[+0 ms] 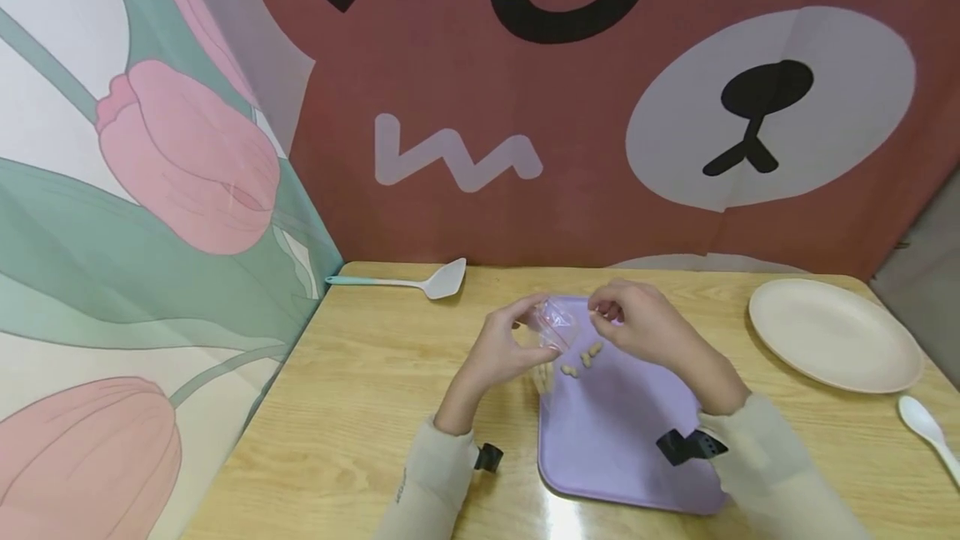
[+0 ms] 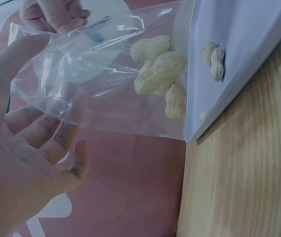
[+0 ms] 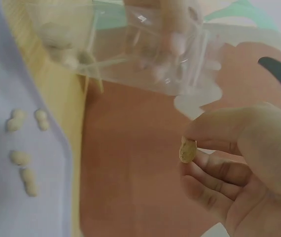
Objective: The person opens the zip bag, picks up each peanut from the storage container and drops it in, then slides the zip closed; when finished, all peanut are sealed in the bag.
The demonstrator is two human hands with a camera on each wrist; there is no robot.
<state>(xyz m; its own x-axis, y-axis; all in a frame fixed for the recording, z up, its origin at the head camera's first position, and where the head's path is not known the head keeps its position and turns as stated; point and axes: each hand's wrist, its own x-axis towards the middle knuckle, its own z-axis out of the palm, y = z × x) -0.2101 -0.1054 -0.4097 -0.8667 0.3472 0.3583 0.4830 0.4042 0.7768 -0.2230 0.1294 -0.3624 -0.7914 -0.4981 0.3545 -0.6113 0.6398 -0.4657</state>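
Note:
My left hand (image 1: 501, 348) holds a clear zip bag (image 1: 557, 323) near its mouth, thumb on one side and fingers on the other. Several unshelled peanuts (image 2: 162, 71) sit in the bag's lower end, which hangs at the edge of a purple tray (image 1: 622, 440). To the right of the bag, my right hand (image 1: 641, 325) pinches a single peanut (image 3: 188, 150) between thumb and fingers, apart from the bag. Loose peanuts (image 3: 28, 181) lie on the tray below the hands.
A white spatula (image 1: 446, 280) with a turquoise handle lies at the table's back left. At the right are a large cream plate (image 1: 832, 336) and a white spoon (image 1: 921, 419). A printed cloth (image 1: 465, 223) hangs behind the wooden table (image 1: 322, 432).

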